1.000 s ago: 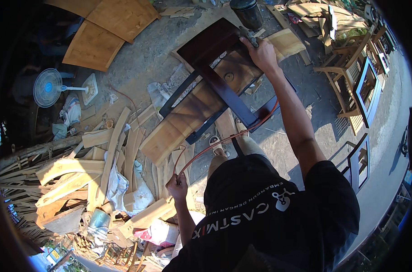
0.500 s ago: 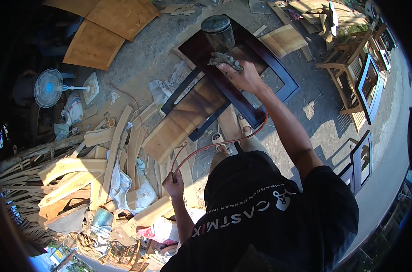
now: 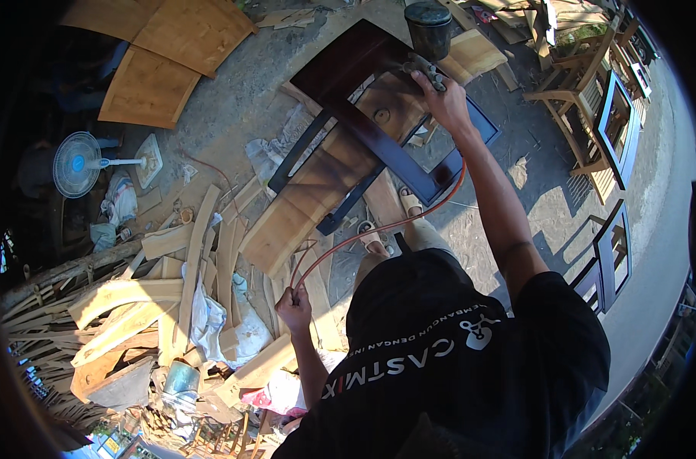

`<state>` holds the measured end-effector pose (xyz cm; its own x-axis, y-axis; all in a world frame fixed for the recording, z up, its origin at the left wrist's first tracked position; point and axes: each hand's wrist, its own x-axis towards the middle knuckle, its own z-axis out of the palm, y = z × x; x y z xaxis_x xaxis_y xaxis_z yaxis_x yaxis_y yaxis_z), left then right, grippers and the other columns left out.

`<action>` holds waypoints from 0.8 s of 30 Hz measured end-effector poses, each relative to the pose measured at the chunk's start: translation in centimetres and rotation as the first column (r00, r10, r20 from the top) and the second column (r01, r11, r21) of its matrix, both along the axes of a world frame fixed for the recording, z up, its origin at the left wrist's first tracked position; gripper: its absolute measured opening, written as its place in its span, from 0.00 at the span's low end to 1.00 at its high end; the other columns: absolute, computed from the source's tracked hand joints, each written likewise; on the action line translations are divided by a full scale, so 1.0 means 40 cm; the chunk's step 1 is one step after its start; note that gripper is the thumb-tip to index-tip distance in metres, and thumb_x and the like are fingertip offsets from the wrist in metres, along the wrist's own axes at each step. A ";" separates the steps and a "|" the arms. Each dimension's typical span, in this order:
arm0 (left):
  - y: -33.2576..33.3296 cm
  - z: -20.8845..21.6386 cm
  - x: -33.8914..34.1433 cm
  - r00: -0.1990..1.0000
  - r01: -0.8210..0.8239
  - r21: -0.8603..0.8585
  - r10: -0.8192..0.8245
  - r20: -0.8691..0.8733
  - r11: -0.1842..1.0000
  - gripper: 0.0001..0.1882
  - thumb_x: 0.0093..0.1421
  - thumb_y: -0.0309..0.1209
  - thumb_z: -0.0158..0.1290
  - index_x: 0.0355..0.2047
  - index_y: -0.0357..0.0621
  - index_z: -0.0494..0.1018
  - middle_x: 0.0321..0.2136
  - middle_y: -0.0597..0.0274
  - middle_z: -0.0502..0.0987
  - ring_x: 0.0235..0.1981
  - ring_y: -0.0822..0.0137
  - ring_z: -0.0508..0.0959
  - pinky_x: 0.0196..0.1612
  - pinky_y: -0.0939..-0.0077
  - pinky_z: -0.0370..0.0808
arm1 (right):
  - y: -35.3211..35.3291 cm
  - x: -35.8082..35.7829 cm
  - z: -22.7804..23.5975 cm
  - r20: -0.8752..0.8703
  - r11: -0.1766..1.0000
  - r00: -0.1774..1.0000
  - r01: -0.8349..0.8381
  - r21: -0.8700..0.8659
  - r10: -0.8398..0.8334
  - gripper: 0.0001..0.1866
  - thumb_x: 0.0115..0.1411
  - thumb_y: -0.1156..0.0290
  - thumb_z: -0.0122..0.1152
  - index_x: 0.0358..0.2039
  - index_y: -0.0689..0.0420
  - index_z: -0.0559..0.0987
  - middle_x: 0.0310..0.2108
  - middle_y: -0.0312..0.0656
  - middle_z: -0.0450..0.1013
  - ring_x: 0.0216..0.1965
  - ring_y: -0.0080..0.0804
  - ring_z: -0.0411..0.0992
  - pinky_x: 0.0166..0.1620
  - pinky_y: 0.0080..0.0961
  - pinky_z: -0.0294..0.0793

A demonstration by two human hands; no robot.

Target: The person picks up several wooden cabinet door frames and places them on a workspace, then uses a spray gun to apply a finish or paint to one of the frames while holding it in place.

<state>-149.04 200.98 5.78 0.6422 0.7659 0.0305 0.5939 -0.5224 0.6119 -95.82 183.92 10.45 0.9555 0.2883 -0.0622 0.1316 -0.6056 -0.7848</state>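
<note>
My right hand (image 3: pixel 446 102) is wrapped round the handle of a spray gun (image 3: pixel 424 69), which has a dark, stained paint cup (image 3: pixel 429 32) on it. The gun is over the right side of a dark reddish-brown wooden frame (image 3: pixel 355 65), a glossy piece with openings in it. Boards (image 3: pixel 290 218) with dark overspray lie beneath the frame. A red air hose (image 3: pixel 348 243) hangs in a curve from the gun to my left hand (image 3: pixel 293 309), which is closed on it low in front of me, at my left.
Offcuts (image 3: pixel 133 298) and plastic sacks pile up at the left, near a standing fan (image 3: pixel 78 164). Wooden panels (image 3: pixel 153 84) lie at the far left. At the right are a wooden chair (image 3: pixel 581 115) and dark frames (image 3: pixel 614 252). My sandalled feet are just in front of the boards.
My right hand has moved to the right with the spray gun, and its cup no longer covers the frame's upper part. My left hand keeps its hold on the hose.
</note>
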 end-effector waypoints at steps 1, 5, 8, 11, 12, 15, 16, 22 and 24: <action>0.001 0.002 -0.002 1.000 0.013 0.013 -0.013 0.001 1.000 0.20 0.61 0.31 0.59 0.17 0.41 0.62 0.10 0.61 0.56 0.11 0.67 0.57 0.17 0.68 0.57 | -0.004 0.004 -0.002 0.028 1.000 0.999 0.023 0.001 -0.023 0.35 0.62 0.38 0.59 0.37 0.65 0.82 0.24 0.58 0.78 0.34 0.59 0.78 0.39 0.45 0.75; -0.002 0.021 0.010 0.999 0.050 0.041 -0.050 -0.017 0.998 0.21 0.63 0.33 0.57 0.17 0.40 0.62 0.10 0.62 0.56 0.11 0.69 0.58 0.18 0.68 0.56 | -0.015 0.004 -0.008 0.064 0.997 0.998 0.017 -0.078 -0.012 0.34 0.63 0.38 0.58 0.35 0.64 0.82 0.25 0.58 0.78 0.34 0.60 0.78 0.39 0.47 0.74; -0.011 0.040 0.031 0.999 0.043 0.009 -0.043 -0.027 0.999 0.21 0.63 0.33 0.57 0.17 0.40 0.62 0.10 0.61 0.57 0.11 0.68 0.58 0.18 0.67 0.57 | -0.001 -0.009 0.000 -0.001 0.998 0.998 -0.060 0.015 0.060 0.34 0.63 0.38 0.58 0.34 0.63 0.83 0.24 0.55 0.78 0.32 0.58 0.78 0.38 0.46 0.75; -0.021 0.046 0.040 1.000 0.027 0.024 -0.026 -0.017 0.999 0.20 0.63 0.32 0.57 0.17 0.40 0.63 0.09 0.59 0.58 0.11 0.66 0.58 0.18 0.66 0.57 | 0.028 -0.010 0.011 -0.103 0.984 0.981 -0.156 0.083 0.164 0.33 0.63 0.38 0.59 0.31 0.63 0.83 0.20 0.44 0.75 0.25 0.36 0.75 0.35 0.36 0.73; -0.028 0.046 0.044 1.000 0.025 0.036 -0.024 -0.012 0.999 0.20 0.62 0.32 0.57 0.17 0.40 0.63 0.09 0.59 0.58 0.11 0.66 0.58 0.18 0.66 0.57 | 0.034 -0.004 0.000 -0.119 0.978 0.973 -0.187 0.091 0.197 0.33 0.63 0.38 0.59 0.31 0.63 0.83 0.20 0.44 0.75 0.26 0.35 0.75 0.36 0.36 0.73; -0.046 0.049 0.050 1.000 -0.004 0.061 0.005 -0.012 0.998 0.21 0.61 0.31 0.59 0.16 0.41 0.62 0.10 0.61 0.57 0.11 0.67 0.57 0.18 0.69 0.57 | 0.056 0.049 -0.006 -0.050 0.985 0.990 -0.125 0.117 0.132 0.33 0.63 0.39 0.59 0.32 0.63 0.82 0.20 0.48 0.75 0.28 0.46 0.78 0.37 0.41 0.74; -0.057 0.051 0.049 1.000 -0.020 0.061 0.021 -0.017 0.998 0.21 0.61 0.31 0.59 0.16 0.42 0.61 0.10 0.61 0.57 0.11 0.67 0.57 0.18 0.69 0.57 | 0.060 0.060 0.001 -0.024 0.988 0.994 -0.106 0.114 0.109 0.33 0.63 0.39 0.58 0.32 0.64 0.81 0.20 0.51 0.76 0.29 0.51 0.79 0.38 0.44 0.75; -0.140 0.057 0.060 0.995 -0.084 0.042 0.087 -0.056 0.996 0.21 0.61 0.32 0.58 0.15 0.40 0.62 0.09 0.60 0.58 0.11 0.67 0.58 0.18 0.67 0.56 | 0.055 0.168 -0.019 0.109 0.995 0.994 0.001 -0.097 0.009 0.40 0.61 0.32 0.55 0.36 0.65 0.82 0.32 0.66 0.78 0.41 0.68 0.76 0.44 0.56 0.75; -0.160 0.057 0.071 0.995 -0.085 0.045 0.087 -0.044 0.995 0.21 0.60 0.31 0.58 0.15 0.40 0.61 0.09 0.61 0.57 0.11 0.68 0.58 0.18 0.67 0.56 | 0.067 0.197 -0.029 0.139 0.997 0.990 -0.029 -0.072 0.039 0.41 0.61 0.31 0.54 0.35 0.66 0.82 0.31 0.66 0.78 0.40 0.68 0.76 0.44 0.55 0.75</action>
<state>-146.21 194.57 8.06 0.5754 0.8171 0.0364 0.6649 -0.4932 0.5610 -87.94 186.59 9.29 0.9459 0.3205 0.0508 0.2590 -0.6513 -0.7132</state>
